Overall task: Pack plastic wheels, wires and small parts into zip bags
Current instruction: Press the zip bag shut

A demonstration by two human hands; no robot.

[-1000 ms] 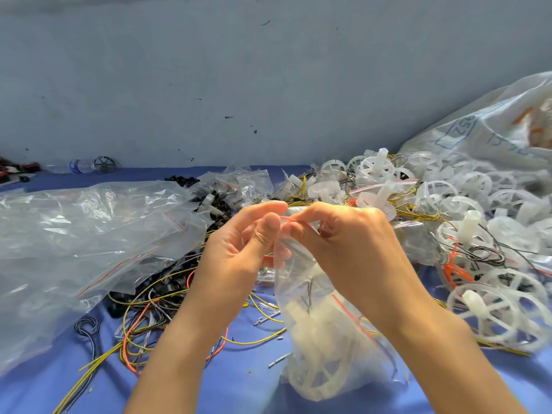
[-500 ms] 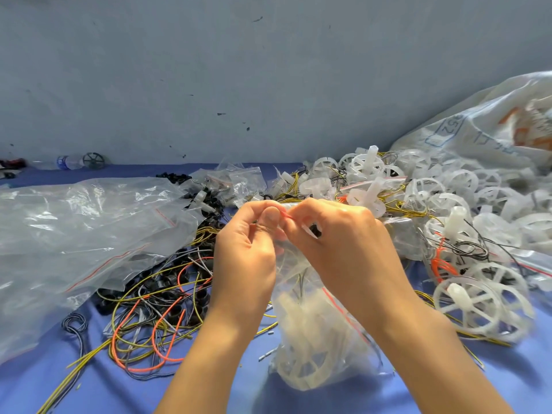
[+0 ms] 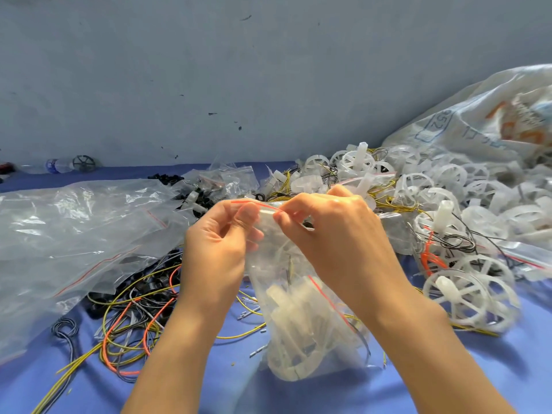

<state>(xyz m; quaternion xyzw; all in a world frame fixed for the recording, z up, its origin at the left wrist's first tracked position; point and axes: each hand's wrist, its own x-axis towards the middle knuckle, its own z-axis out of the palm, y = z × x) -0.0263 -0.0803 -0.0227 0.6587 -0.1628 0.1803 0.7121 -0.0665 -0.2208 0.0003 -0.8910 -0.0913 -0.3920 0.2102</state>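
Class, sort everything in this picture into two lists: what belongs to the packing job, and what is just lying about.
Belongs to the job: filled zip bag, pinched at its red-lined top by left hand and right hand; white plastic wheels; wires; empty zip bags; small black parts.
Just lying about: water bottle; dark wheel by the wall; printed sack.

Centre: zip bag [image 3: 298, 312] on the counter [image 3: 209, 386], wheels inside, its top between left hand [image 3: 215, 249] and right hand [image 3: 337, 234]. Left: loose bags [image 3: 74, 228] partly over tangled wires [image 3: 134, 318]. Right: wheel pile [image 3: 448, 198], sack [image 3: 478, 124] behind.
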